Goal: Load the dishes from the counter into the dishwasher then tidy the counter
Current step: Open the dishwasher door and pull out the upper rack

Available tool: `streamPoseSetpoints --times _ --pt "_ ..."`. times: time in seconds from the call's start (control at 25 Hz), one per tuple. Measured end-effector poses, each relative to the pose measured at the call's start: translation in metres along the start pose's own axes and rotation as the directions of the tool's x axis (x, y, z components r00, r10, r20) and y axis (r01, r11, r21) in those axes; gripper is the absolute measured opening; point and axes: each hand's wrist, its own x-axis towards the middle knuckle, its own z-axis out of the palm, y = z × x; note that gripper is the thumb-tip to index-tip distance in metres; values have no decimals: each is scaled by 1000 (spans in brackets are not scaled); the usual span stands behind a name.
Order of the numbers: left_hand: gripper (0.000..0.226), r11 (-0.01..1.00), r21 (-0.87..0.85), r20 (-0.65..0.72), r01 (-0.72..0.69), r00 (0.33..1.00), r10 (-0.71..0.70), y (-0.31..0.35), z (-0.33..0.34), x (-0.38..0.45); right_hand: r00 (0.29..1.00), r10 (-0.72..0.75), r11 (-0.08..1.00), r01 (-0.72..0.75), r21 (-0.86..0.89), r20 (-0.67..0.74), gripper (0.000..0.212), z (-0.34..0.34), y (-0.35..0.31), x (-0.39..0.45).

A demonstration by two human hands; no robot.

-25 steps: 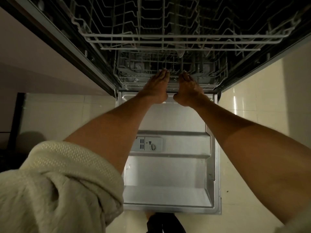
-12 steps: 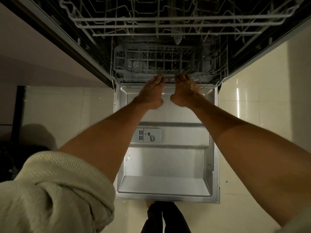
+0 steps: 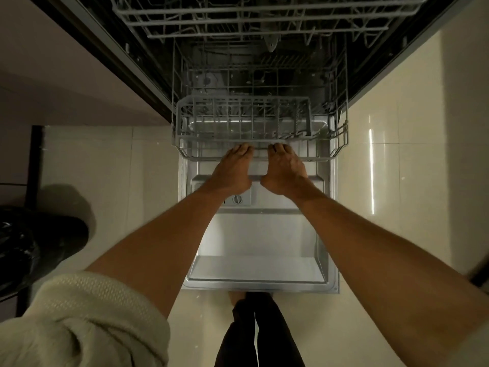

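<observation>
Now my left hand and right hand both curl their fingers over the front rail of the lower dishwasher rack. Below my wrists lies the open dishwasher door; the cutlery basket sits just beyond my fingertips.

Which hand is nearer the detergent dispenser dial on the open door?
Left. The left hand lies directly above the dial, wrist almost over it; the right hand grips the lower rack off to its right.

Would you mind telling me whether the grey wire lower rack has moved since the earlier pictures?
Yes. The grey wire lower rack has slid out towards the person over the open steel dishwasher door; the left hand and right hand grip its front rail.
</observation>
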Motion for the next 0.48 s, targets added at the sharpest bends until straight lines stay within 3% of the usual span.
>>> streamPoseSetpoints --times 0.48 --pt "90 997 -72 113 20 993 -12 10 80 -101 992 -9 1000 7 22 123 93 73 -2 -110"
